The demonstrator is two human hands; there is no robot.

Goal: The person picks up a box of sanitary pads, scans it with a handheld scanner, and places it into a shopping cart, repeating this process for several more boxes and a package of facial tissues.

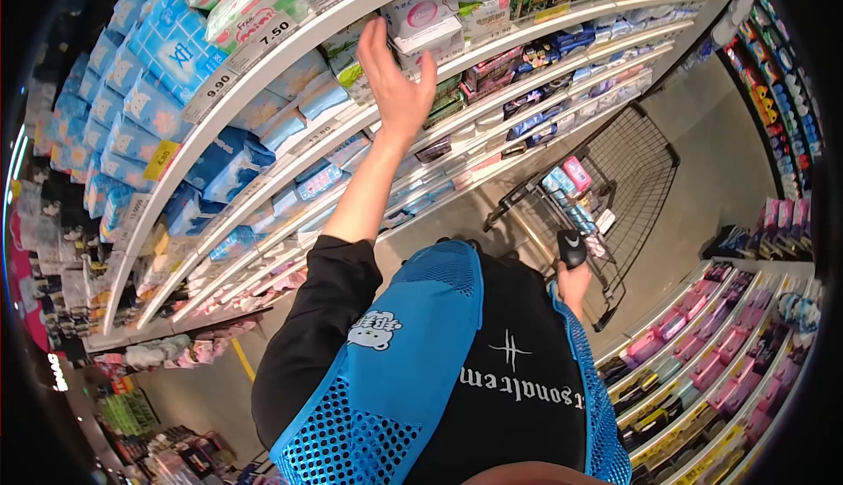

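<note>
Noted bright blue on vest [421, 309], mesh pattern at edges, white bear print; black on shirt [518, 309], white lettering across; black on handheld device [572, 249], pale mark on top; white with pink ring on box [423, 12]; blue with paler grid on packet [176, 50]; yellow on price tag [161, 160].

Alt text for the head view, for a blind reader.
A person's open left hand reaches among packages on a store shelf; the right hand holds a rounded black object beside a wire shopping cart containing packages.
</note>
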